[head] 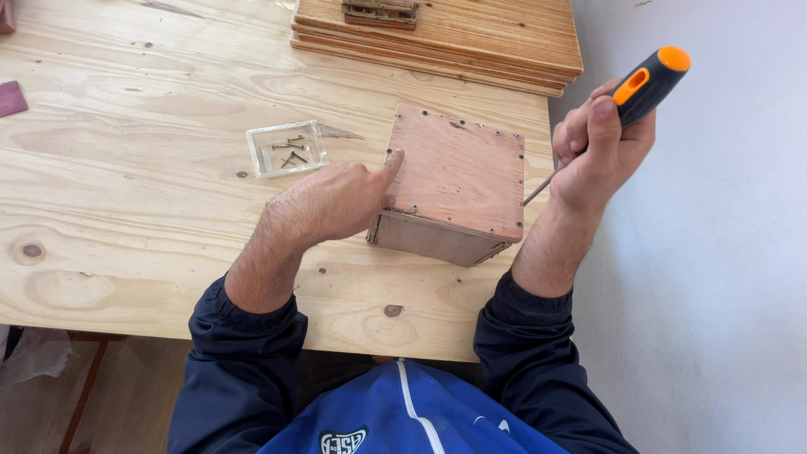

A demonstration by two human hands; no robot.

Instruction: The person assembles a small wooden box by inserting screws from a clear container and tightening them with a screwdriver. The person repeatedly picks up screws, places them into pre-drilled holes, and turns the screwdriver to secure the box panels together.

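A small reddish plywood box with screws along its top edges sits near the right edge of the wooden table. My left hand rests against the box's left side, fingers curled and the thumb touching its top edge. My right hand grips a screwdriver with a black and orange handle. Its metal shaft slants down towards the box's right side. The tip is close to the box; contact is not clear.
A clear square plastic dish with several dark screws lies left of the box. A stack of wooden boards with a metal hinge piece on top lies at the back. A white wall runs along the table's right edge.
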